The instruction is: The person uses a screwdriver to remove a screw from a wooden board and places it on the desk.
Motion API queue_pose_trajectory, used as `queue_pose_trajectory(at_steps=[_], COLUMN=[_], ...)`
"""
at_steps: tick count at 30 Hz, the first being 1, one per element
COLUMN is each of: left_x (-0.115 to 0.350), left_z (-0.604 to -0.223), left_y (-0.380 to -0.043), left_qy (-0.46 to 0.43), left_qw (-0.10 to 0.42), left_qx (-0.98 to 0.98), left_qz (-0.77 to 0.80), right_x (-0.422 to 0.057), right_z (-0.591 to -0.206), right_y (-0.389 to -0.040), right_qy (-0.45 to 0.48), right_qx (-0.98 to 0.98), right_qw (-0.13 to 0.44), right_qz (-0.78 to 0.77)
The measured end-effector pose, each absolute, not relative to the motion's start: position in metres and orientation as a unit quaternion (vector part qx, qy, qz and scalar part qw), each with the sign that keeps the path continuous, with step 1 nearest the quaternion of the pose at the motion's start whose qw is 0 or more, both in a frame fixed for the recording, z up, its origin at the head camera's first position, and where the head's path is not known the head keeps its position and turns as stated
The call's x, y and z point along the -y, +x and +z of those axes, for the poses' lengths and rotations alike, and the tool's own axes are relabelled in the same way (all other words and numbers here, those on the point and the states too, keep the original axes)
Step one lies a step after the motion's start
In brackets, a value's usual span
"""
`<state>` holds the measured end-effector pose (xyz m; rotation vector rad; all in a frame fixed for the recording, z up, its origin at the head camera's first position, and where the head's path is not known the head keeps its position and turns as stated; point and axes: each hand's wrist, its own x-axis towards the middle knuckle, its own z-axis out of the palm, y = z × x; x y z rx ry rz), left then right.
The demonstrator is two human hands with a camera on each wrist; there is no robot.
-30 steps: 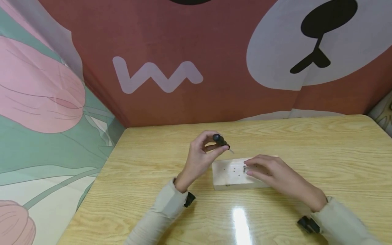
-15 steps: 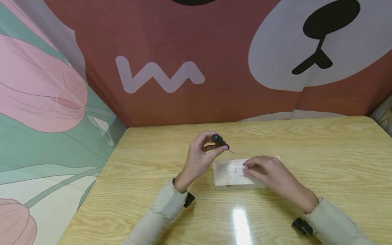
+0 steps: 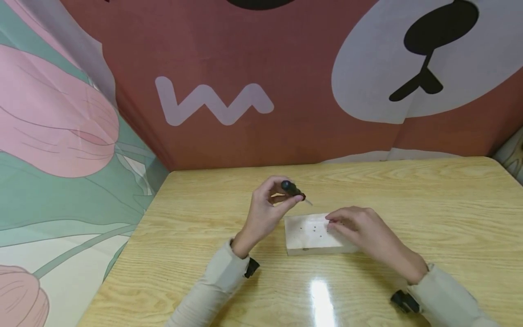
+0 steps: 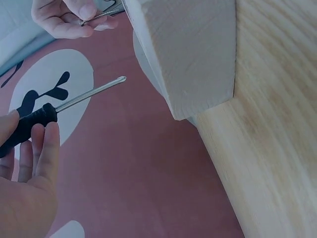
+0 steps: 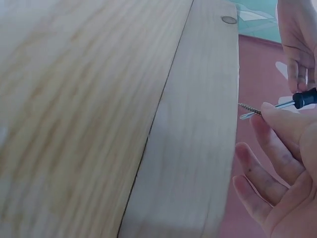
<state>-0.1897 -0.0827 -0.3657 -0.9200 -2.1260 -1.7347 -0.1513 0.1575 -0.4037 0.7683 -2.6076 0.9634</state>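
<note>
My left hand [image 3: 265, 211] holds a black-handled screwdriver [image 3: 292, 187] in the air above the left part of a pale wooden block [image 3: 296, 243]. In the left wrist view the metal shaft [image 4: 94, 93] points toward the block, its tip apart from it. My right hand [image 3: 363, 229] is over the block's right part, covering much of it. Seen from the right wrist, its thumb and forefinger pinch a threaded screw [image 5: 249, 108], whose pointed end is at the block's top face. In the head view the fingers mostly hide this screw.
Several small dark holes dot the block's top. The block lies on a wood-grain table [image 3: 204, 227], which ends at a red printed backdrop [image 3: 245, 145] behind. A black wrist camera [image 3: 404, 301] hangs under the right sleeve.
One second ago the right fingers were spread around the small screw on the block; they have closed on it. The left hand and screwdriver have stayed nearly still.
</note>
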Motion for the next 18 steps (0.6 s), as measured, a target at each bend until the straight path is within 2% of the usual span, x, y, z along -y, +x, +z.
queue_pose_trajectory(at_steps=[18], left_x=[0.091], left_z=[-0.372], left_y=[-0.195], left_qy=[-0.296], left_qw=[0.117], left_qx=[0.729], left_qz=[-0.606], right_x=[-0.186], right_z=[-0.391], right_y=[-0.148], right_qy=[0.224], right_qx=[0.91], right_qw=[0.135], right_qz=[0.323])
